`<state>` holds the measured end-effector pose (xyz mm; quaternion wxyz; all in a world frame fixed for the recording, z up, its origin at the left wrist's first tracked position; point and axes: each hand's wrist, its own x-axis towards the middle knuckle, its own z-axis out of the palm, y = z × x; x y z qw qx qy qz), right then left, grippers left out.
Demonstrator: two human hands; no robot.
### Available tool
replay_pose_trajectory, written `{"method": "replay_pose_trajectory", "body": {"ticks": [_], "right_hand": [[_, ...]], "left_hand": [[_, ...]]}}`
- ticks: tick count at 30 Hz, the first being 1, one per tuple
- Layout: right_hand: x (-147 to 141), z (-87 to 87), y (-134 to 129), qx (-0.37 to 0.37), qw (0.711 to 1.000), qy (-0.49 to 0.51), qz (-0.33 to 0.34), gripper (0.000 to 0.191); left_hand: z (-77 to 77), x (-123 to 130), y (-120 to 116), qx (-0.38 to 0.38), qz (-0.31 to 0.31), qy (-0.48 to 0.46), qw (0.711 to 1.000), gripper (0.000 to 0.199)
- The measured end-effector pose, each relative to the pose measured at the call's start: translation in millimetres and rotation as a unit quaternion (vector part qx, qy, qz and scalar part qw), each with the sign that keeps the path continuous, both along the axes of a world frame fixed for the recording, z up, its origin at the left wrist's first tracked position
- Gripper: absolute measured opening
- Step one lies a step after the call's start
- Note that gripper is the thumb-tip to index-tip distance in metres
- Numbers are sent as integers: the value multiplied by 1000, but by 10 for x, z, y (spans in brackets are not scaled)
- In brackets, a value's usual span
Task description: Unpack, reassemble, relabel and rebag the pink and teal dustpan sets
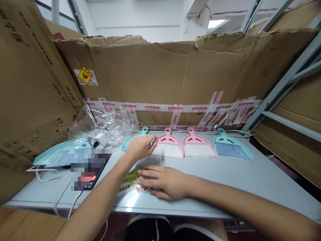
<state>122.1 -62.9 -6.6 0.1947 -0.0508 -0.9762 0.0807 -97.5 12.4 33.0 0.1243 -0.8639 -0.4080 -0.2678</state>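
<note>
My left hand [140,147] is raised over the back of the table, in front of a blue dustpan with brush [144,131] and beside a pink dustpan with white-bristled brush [170,149]. Its fingers are curled inward, and whatever they may hold is hidden. Lower down, my right hand [167,182] lies with fingers spread, partly covering some flat green-and-white printed strips [129,184] with small red-and-white pictures at one end. To the right stand a second pink dustpan with brush [200,147] and another blue dustpan with brush [233,149].
A tablet or phone [100,170], partly blurred out, lies at the left with white cables. Behind it are a bagged blue dustpan [60,152] and crumpled clear plastic [110,130]. A tall cardboard sheet [160,73] walls the back; metal shelf bars [278,87] rise at right.
</note>
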Motion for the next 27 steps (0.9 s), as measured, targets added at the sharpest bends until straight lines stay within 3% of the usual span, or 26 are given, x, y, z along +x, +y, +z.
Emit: {"method": "replay_pose_trajectory", "body": {"ticks": [4, 7, 11, 17, 20, 23, 27], "right_hand": [[-364, -110, 246, 26, 999, -19, -23, 39], [-480, -176, 370, 70, 995, -28, -66, 29], [-466, -209, 355, 108, 990, -33, -88, 24], [-378, -183, 258, 93, 992, -27, -87, 29], [-354, -210, 251, 43, 996, -1, -79, 27], [-312, -189, 274, -67, 992, 78, -77, 21], [-83, 49, 408, -205, 953, 213, -72, 14]], "left_hand": [[6, -52, 26, -9, 13, 24, 1000, 28], [18, -108, 46, -9, 38, 27, 999, 28], [28, -136, 55, -20, 60, 16, 998, 28], [11, -105, 47, -34, 67, 12, 997, 28], [8, -96, 41, -46, 71, 2, 996, 32], [25, -97, 33, -65, 61, -46, 995, 34], [71, -97, 34, -115, 33, -182, 976, 43]]}}
